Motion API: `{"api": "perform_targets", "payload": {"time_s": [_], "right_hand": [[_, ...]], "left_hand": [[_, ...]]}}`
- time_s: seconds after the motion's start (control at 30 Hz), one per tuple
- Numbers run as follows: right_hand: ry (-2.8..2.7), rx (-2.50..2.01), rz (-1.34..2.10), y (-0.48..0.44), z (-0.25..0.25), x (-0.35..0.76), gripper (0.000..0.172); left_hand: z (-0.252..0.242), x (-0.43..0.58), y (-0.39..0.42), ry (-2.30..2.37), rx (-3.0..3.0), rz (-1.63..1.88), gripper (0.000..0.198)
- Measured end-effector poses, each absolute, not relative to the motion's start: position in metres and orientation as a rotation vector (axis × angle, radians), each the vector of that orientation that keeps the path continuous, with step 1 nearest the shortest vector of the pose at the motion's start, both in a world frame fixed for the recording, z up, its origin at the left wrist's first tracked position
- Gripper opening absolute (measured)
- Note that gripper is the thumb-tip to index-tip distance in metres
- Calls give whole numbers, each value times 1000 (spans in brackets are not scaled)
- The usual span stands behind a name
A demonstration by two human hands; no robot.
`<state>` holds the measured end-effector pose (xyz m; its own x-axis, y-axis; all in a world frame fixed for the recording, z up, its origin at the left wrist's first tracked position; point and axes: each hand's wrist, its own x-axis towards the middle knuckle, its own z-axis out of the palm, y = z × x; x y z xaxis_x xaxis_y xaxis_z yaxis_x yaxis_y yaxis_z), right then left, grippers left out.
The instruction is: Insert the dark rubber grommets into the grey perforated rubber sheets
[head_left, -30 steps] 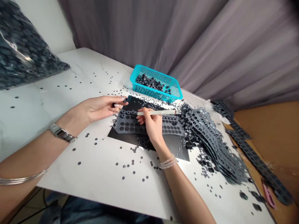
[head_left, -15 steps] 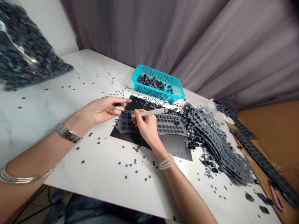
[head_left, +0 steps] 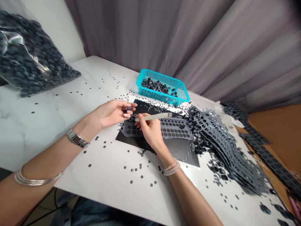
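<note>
My left hand (head_left: 113,114) is closed in a pinch on a small black rubber piece (head_left: 127,110), partly covered by the fingers. My right hand (head_left: 151,130) grips a pale, pen-like stick (head_left: 160,116), whose far end points to the right. Beneath both hands lies a dark grey rubber sheet (head_left: 176,129) with rows of round pieces. My right hand covers part of its left half. The sheet rests on a flat black mat (head_left: 191,159).
Behind the mat stands a turquoise basket (head_left: 162,96) with small black pieces in it. A clear bag (head_left: 35,62) full of similar pieces is at the left. Punched rubber strips (head_left: 225,147) are piled at the right. Small black discs (head_left: 132,169) are scattered over the white table (head_left: 98,191).
The whole view has shifted, so the table and things sit slightly lower and farther right. Both hands stay over the sheet's left part, still holding the rubber piece and the stick.
</note>
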<state>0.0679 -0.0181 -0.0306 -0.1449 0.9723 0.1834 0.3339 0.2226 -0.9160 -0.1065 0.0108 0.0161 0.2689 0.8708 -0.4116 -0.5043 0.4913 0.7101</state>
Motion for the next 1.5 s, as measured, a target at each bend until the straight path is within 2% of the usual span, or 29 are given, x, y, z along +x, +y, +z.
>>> {"api": "perform_targets", "payload": {"time_s": [0.1, 0.33, 0.53, 0.8, 1.03, 1.1, 1.2, 1.4, 1.5], "right_hand": [[-1642, -1244, 940, -18, -31, 68, 32], [-1639, -1238, 954, -19, -30, 69, 32], [-1625, -1229, 961, -19, -31, 70, 32], [-1633, -1222, 955, -19, -31, 70, 33], [-1630, -1228, 938, -19, -31, 70, 33], [-1634, -1231, 939, -19, -31, 69, 33], [-1638, -1227, 948, -19, -31, 69, 33], [-1655, -1222, 943, -19, -30, 69, 32], [-1691, -1230, 908, -20, -28, 68, 31]], "left_hand": [[13, -105, 11, 866, 483, 1004, 15], [14, -103, 10, 931, 416, 1085, 42], [20, -102, 6, 850, 356, 1032, 50], [19, -101, 4, 812, 306, 1071, 44], [21, -103, 7, 802, 304, 1092, 23], [19, -107, 8, 832, 348, 1100, 23], [20, -112, 8, 975, 595, 1064, 28], [21, -112, -1, 1439, 1643, 848, 13], [14, -109, -5, 1501, 2002, 752, 12]]}}
